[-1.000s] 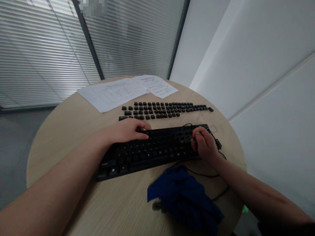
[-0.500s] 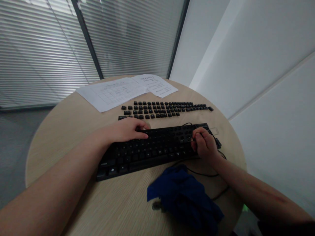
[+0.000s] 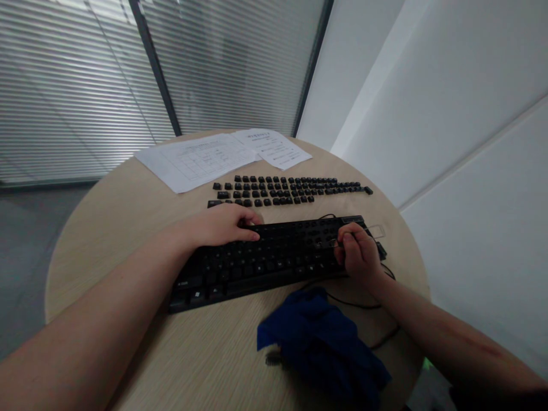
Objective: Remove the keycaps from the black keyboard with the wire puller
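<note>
A black keyboard point(image 3: 248, 274) lies slantwise on the round table, its upper right part stripped of caps so that bare switch seats show. My left hand point(image 3: 225, 224) grips its far edge, thumb on top and the other fingers curled at the back, partly hidden. Over the right part of the keyboard, my right hand point(image 3: 359, 251) is closed on a wire keycap puller point(image 3: 377, 231). The puller's looped end sticks out to the right, while its thin wire tips point left at a key. Behind the keyboard, loose black keycaps point(image 3: 274, 194) lie in rows.
Printed paper sheets point(image 3: 201, 162) lie at the table's far side. A crumpled blue cloth point(image 3: 321, 342) is at the near edge, with a small brush point(image 3: 273, 358) partly under it. A black cable point(image 3: 355, 305) loops at the right. A white wall point(image 3: 479, 142) borders the right side.
The whole view has shifted slightly. My right hand and the wire puller have moved a little to the right relative to the keyboard; my left hand keeps its place.
</note>
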Available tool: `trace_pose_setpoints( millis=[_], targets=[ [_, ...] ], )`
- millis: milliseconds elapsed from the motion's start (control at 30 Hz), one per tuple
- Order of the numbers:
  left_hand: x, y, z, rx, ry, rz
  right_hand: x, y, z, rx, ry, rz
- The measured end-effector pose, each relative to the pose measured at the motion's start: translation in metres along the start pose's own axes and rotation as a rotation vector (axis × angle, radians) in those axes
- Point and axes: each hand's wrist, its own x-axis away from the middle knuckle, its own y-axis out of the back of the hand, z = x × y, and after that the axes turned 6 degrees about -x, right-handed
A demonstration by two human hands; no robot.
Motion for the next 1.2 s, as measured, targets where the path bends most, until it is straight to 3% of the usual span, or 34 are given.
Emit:
trace_pose_setpoints(
  millis=[333,533,800,1200],
  targets=[
    [0.0,0.001,-0.002,-0.002,-0.003,-0.003,-0.001,0.0,0.0,-0.003,-0.032,0.012],
    [0.002,0.001,-0.004,-0.006,0.007,-0.004,-0.008,0.002,0.007,0.025,-0.102,0.14],
    [0.002,0.002,-0.005,-0.024,0.023,-0.006,-0.02,0.0,0.016,0.209,-0.076,0.221],
    [0.002,0.0,-0.003,0.005,0.025,-0.008,-0.02,-0.004,0.01,0.22,-0.053,0.199]
  ],
)
